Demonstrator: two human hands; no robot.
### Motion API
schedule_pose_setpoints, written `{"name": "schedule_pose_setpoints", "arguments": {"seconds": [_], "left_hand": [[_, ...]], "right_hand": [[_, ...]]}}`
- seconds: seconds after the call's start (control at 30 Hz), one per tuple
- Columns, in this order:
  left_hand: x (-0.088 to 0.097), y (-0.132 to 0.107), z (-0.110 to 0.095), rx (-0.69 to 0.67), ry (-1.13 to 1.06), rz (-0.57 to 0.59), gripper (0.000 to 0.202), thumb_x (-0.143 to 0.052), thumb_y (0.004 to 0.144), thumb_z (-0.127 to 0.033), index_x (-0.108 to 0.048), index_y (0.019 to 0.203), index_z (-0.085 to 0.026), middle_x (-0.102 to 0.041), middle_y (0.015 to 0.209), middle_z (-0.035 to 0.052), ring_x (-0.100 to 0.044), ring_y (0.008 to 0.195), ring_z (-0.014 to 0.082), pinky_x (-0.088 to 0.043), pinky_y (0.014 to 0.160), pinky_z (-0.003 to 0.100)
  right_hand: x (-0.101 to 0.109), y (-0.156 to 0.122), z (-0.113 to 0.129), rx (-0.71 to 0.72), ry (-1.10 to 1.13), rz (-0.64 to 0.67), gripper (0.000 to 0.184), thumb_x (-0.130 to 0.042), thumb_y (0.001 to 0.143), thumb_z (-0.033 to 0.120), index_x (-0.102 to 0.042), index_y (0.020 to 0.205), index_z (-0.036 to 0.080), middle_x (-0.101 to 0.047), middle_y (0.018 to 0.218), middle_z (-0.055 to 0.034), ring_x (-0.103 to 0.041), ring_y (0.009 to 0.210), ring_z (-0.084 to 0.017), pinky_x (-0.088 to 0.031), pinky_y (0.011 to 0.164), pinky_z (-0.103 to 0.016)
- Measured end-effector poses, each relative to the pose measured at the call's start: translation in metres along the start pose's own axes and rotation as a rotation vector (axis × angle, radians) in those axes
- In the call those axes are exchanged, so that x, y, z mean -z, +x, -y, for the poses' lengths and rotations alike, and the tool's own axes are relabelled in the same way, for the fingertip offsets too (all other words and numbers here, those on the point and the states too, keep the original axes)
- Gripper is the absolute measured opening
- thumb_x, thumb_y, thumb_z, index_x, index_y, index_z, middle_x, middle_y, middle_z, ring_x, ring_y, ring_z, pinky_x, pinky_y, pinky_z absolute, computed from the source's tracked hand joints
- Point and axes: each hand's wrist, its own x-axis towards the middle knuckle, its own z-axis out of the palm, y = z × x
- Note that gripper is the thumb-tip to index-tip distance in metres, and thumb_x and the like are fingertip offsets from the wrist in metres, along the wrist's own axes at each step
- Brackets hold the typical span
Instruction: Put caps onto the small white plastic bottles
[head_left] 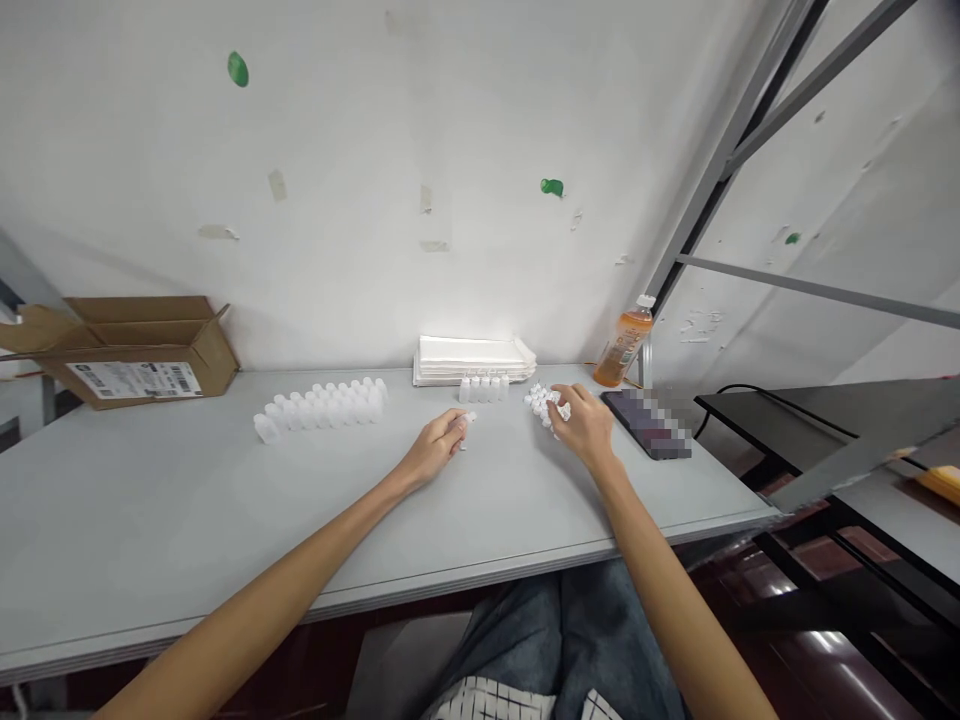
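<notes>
My left hand [436,446] is closed around a small white bottle [469,417], mostly hidden by the fingers. Over a pile of small white caps [537,402], my right hand [582,422] has its fingers bent in a pinch; whether a cap is between them I cannot make out. A short row of small white bottles with tops [484,389] stands upright just beyond and between the hands. To the left of my left hand, several translucent white bottles [322,406] stand in close rows.
A stack of white trays [472,360] lies against the wall. At the back right stands an orange drink bottle [624,345], with a phone [645,424] lying in front of it. An open cardboard box [142,350] sits at the far left of the grey table [225,540].
</notes>
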Motion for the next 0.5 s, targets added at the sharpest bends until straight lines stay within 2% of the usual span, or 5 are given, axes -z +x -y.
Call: {"name": "schedule_pose_setpoints", "arguments": {"seconds": [0.07, 0.17, 0.4, 0.5], "left_hand": [[0.001, -0.001, -0.001, -0.011, 0.054, -0.008, 0.033, -0.047, 0.087, -0.046, -0.057, 0.1, -0.017, -0.044, 0.069, -0.0029, -0.039, 0.056, 0.0088, -0.03, 0.047, 0.021], [0.0, -0.002, -0.002, -0.017, 0.124, -0.001, 0.034, -0.045, 0.088, -0.045, -0.058, 0.102, -0.017, -0.044, 0.068, -0.0028, -0.04, 0.057, 0.0096, -0.031, 0.05, 0.021], [0.0, -0.003, -0.003, -0.023, 0.157, 0.01, 0.036, -0.044, 0.088, -0.045, -0.058, 0.106, -0.017, -0.045, 0.069, -0.0025, -0.042, 0.059, 0.0109, -0.033, 0.052, 0.022], [0.0, -0.004, -0.003, -0.02, 0.146, 0.013, 0.034, -0.044, 0.088, -0.043, -0.058, 0.108, -0.018, -0.046, 0.069, -0.0024, -0.043, 0.06, 0.0113, -0.034, 0.054, 0.023]], "right_hand": [[0.003, 0.001, -0.013, -0.003, -0.127, -0.058, 0.026, -0.054, 0.082, 0.03, -0.073, 0.094, 0.018, -0.067, 0.086, -0.0063, -0.057, 0.069, -0.015, -0.03, 0.056, -0.025], [0.004, -0.002, -0.021, -0.004, -0.185, -0.017, 0.022, -0.057, 0.081, 0.033, -0.074, 0.082, 0.019, -0.066, 0.087, -0.0051, -0.055, 0.068, -0.014, -0.026, 0.054, -0.025], [0.005, -0.006, -0.013, -0.016, -0.246, 0.139, 0.018, -0.056, 0.079, 0.022, -0.074, 0.079, 0.021, -0.066, 0.09, -0.0042, -0.052, 0.064, -0.013, -0.022, 0.053, -0.026], [0.006, -0.005, -0.003, -0.01, -0.146, 0.107, 0.018, -0.054, 0.079, 0.02, -0.071, 0.076, 0.019, -0.066, 0.089, -0.0048, -0.052, 0.062, -0.012, -0.026, 0.054, -0.026]]}}
